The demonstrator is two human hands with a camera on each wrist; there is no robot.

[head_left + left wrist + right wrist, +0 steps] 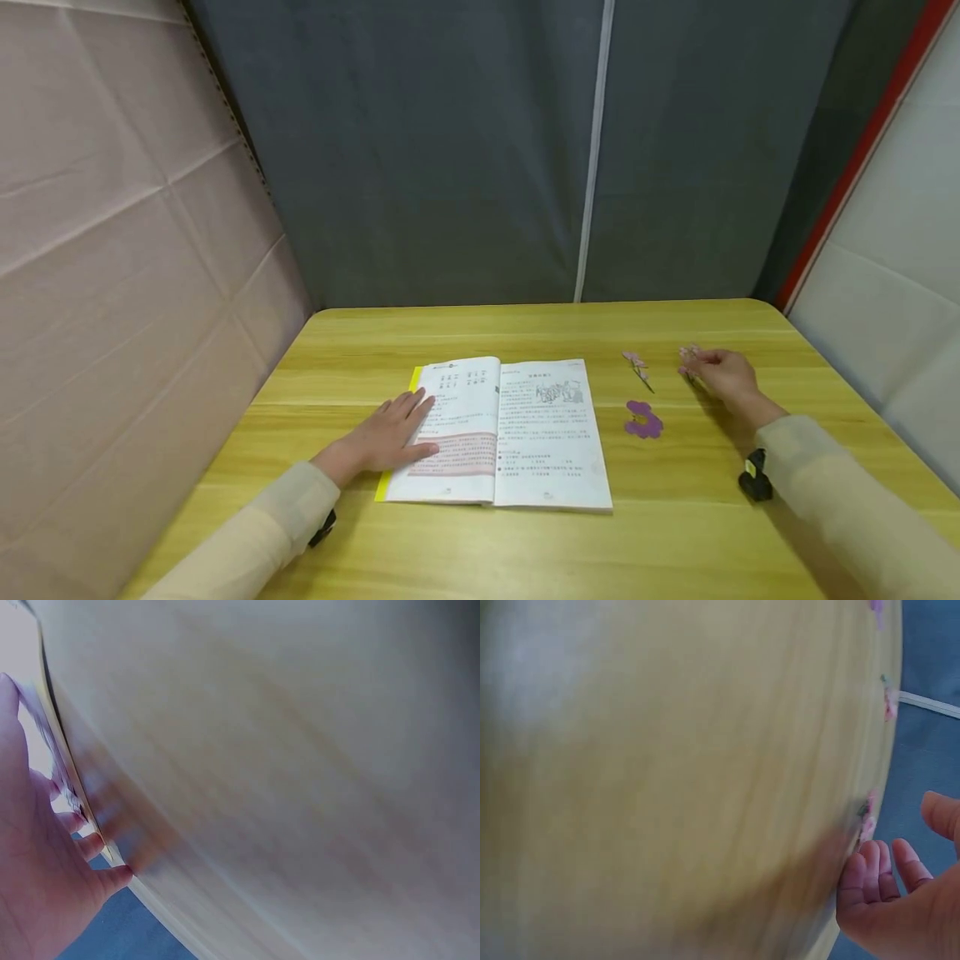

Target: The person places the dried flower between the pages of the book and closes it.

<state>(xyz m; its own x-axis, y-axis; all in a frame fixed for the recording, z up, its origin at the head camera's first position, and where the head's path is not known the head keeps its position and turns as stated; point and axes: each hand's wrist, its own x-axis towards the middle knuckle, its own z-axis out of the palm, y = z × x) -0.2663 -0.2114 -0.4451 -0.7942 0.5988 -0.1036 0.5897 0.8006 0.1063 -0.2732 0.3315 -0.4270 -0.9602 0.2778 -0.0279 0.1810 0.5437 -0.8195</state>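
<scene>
An open book (543, 433) with printed pages and a yellow cover edge lies on the wooden table. My left hand (386, 435) rests on its left page with the fingers spread; the left wrist view shows this hand (52, 847) along the book's edge. At the right, my right hand (723, 375) is at a pink flower sprig (688, 358), partly covering it. In the right wrist view the sprig (868, 817) lies beside loosely bent fingers (870, 874), with the thumb apart. Another pink flower sprig (636, 365) with a dark stem lies to its left.
A purple scalloped piece (643, 420), with a gap in its middle, lies between the book and my right hand. A dark grey curtain (450, 167) hangs behind the wooden table (465, 554). Pale cloth walls (135, 250) stand on both sides.
</scene>
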